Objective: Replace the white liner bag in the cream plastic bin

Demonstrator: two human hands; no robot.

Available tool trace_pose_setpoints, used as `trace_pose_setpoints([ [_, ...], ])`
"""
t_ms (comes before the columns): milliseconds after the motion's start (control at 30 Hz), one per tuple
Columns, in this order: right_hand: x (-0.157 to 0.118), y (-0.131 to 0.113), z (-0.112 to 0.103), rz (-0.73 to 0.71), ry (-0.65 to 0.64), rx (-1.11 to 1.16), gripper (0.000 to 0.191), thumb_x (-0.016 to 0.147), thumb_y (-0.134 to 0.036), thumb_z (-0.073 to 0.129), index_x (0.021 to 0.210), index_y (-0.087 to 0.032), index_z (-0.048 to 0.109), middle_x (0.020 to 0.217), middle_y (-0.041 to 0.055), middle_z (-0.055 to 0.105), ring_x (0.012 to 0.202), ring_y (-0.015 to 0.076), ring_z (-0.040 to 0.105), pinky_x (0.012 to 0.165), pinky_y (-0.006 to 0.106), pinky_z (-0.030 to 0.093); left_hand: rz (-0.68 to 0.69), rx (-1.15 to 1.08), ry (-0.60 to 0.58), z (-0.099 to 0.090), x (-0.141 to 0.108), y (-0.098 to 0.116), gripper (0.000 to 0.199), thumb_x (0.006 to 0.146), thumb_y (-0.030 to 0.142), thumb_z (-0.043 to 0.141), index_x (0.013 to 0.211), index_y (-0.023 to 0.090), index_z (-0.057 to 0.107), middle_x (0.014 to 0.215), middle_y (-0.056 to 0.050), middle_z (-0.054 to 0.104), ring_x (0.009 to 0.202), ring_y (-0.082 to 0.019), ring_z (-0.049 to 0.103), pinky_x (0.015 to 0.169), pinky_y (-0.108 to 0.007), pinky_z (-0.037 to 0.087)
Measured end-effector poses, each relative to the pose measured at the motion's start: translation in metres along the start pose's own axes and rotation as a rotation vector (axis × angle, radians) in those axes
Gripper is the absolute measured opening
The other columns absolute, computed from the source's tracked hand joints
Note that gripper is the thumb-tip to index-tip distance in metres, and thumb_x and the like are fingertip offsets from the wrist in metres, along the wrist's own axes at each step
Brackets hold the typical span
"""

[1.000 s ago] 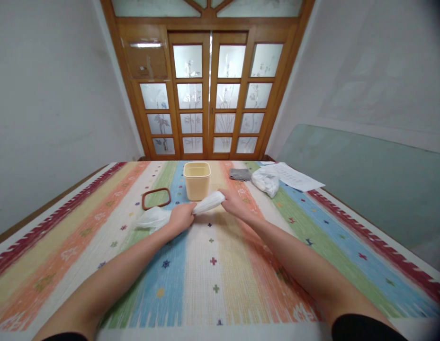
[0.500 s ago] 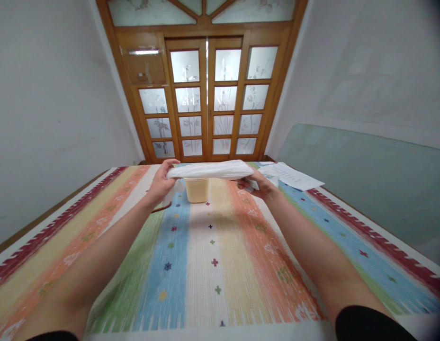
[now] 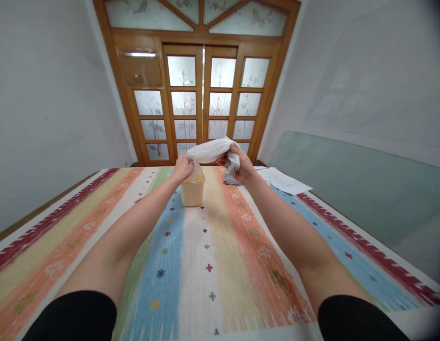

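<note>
White plastic bag [image 3: 210, 150] at 12 o'clock is held between the closed fingers of left hand [image 3: 184, 168] and right hand [image 3: 241, 166], near yellow tub [image 3: 192, 195]; printed sheet [image 3: 285, 181], 1 o'clock, illegible.

I can't read the paper [image 3: 288, 182] at three o'clock; the right hand [image 3: 244, 166] partly hides the cloth [image 3: 230, 180]; sleeves [image 3: 358, 318] are cut off at four and eight.

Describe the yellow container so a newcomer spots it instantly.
Before the brown wooden doors with glass panes lies a multicoloured striped tablecloth. Near its far edge, below the raised white plastic bag, stands the pale yellow, boxy plastic container. Its upright walls distinguish it from the low grey cloth to its right.
</note>
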State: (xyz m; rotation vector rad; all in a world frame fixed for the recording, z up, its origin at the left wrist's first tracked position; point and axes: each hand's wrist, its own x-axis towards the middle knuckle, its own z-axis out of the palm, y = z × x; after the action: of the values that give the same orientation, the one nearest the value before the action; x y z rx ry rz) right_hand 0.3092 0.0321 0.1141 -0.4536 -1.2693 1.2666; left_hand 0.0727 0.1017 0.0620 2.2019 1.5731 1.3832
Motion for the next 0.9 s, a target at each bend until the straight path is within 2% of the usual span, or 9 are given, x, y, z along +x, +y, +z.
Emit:
trace_pose_setpoints([
  [133, 0.013, 0.018, -0.002, -0.008, -0.008, -0.21, 0.048, 0.079, -0.064, 0.082, 0.093, -0.022, 0.065, 0.078, 0.0007, 0.069, 0.069, 0.0148, 0.065, 0.068, 0.028, 0.057, -0.037, 0.238, -0.146, -0.004, -0.003, -0.011, 0.064, 0.08, 0.029, 0.072, 0.14, 0.015, 0.056, 0.126, -0.016, 0.066, 0.127, -0.037, 0.058, 0.112, -0.051, 0.044],
  [200, 0.018, 0.029, -0.007, 0.014, -0.006, -0.337, 0.045, 0.081, -0.061, 0.08, 0.094, -0.021, 0.067, 0.077, 0.0008, 0.069, 0.069, 0.0141, 0.063, 0.066, 0.026, 0.054, 0.037, 0.203, -0.21, -0.009, -0.004, -0.012, 0.077, 0.077, 0.028, 0.072, 0.149, 0.014, 0.049, 0.13, -0.015, 0.065, 0.128, -0.035, 0.059, 0.114, -0.049, 0.044],
  [267, 0.021, 0.038, -0.009, 0.06, -0.02, -0.467, 0.04, 0.084, -0.057, 0.078, 0.091, -0.02, 0.067, 0.074, 0.0005, 0.067, 0.065, 0.0129, 0.059, 0.061, 0.024, 0.05, 0.129, 0.11, -0.263, -0.013, -0.005, -0.009, 0.08, 0.074, 0.024, 0.07, 0.15, 0.013, 0.048, 0.133, -0.015, 0.066, 0.125, -0.031, 0.062, 0.113, -0.044, 0.045],
  [333, 0.024, 0.045, -0.007, 0.114, -0.036, -0.551, 0.036, 0.086, -0.054, 0.077, 0.089, -0.019, 0.068, 0.071, 0.0003, 0.065, 0.059, 0.0119, 0.055, 0.054, 0.023, 0.045, 0.184, -0.008, -0.293, -0.016, -0.007, -0.003, 0.074, 0.076, 0.024, 0.07, 0.147, 0.013, 0.052, 0.131, -0.014, 0.068, 0.12, -0.028, 0.065, 0.109, -0.04, 0.048],
  [433, 0.029, 0.05, 0.007, 0.206, -0.017, -0.488, 0.035, 0.09, -0.054, 0.073, 0.093, -0.02, 0.066, 0.067, -0.0001, 0.061, 0.053, 0.0117, 0.05, 0.047, 0.023, 0.042, 0.185, -0.092, -0.286, -0.016, -0.011, 0.008, 0.056, 0.085, 0.035, 0.067, 0.137, 0.015, 0.062, 0.12, -0.01, 0.074, 0.107, -0.025, 0.069, 0.097, -0.036, 0.053],
  [567, 0.034, 0.049, 0.028, 0.216, -0.05, -0.393, 0.039, 0.086, -0.054, 0.077, 0.104, -0.022, 0.063, 0.077, 0.0003, 0.064, 0.058, 0.0121, 0.054, 0.047, 0.022, 0.046, 0.137, 0.076, -0.276, -0.019, -0.012, 0.01, 0.031, 0.095, 0.034, 0.053, 0.108, 0.018, 0.077, 0.095, -0.007, 0.078, 0.09, -0.024, 0.07, 0.082, -0.033, 0.051],
  [700, 0.038, 0.051, 0.03, 0.186, -0.042, -0.34, 0.049, 0.08, -0.048, 0.08, 0.119, -0.026, 0.061, 0.094, 0.0015, 0.069, 0.071, 0.0133, 0.061, 0.055, 0.022, 0.052, 0.046, 0.344, -0.333, -0.021, -0.01, -0.002, 0.032, 0.093, 0.032, 0.052, 0.105, 0.02, 0.08, 0.096, -0.009, 0.079, 0.093, -0.028, 0.071, 0.078, -0.033, 0.049],
  [800, 0.046, 0.061, 0.024, 0.184, 0.013, -0.369, 0.037, 0.081, -0.038, 0.075, 0.114, -0.024, 0.064, 0.098, 0.0022, 0.069, 0.076, 0.0136, 0.063, 0.059, 0.022, 0.053, 0.009, 0.424, -0.41, -0.018, -0.011, -0.009, 0.026, 0.087, 0.031, 0.059, 0.095, 0.02, 0.081, 0.093, -0.012, 0.078, 0.091, -0.03, 0.072, 0.076, -0.034, 0.049],
  [900, 0.056, 0.071, 0.02, 0.162, 0.132, -0.416, 0.028, 0.081, -0.03, 0.068, 0.108, -0.022, 0.064, 0.094, 0.002, 0.068, 0.076, 0.0148, 0.064, 0.062, 0.025, 0.054, 0.014, 0.44, -0.496, -0.015, -0.013, -0.011, 0.016, 0.076, 0.029, 0.069, 0.084, 0.022, 0.08, 0.085, -0.009, 0.078, 0.089, -0.029, 0.072, 0.076, -0.032, 0.05],
])
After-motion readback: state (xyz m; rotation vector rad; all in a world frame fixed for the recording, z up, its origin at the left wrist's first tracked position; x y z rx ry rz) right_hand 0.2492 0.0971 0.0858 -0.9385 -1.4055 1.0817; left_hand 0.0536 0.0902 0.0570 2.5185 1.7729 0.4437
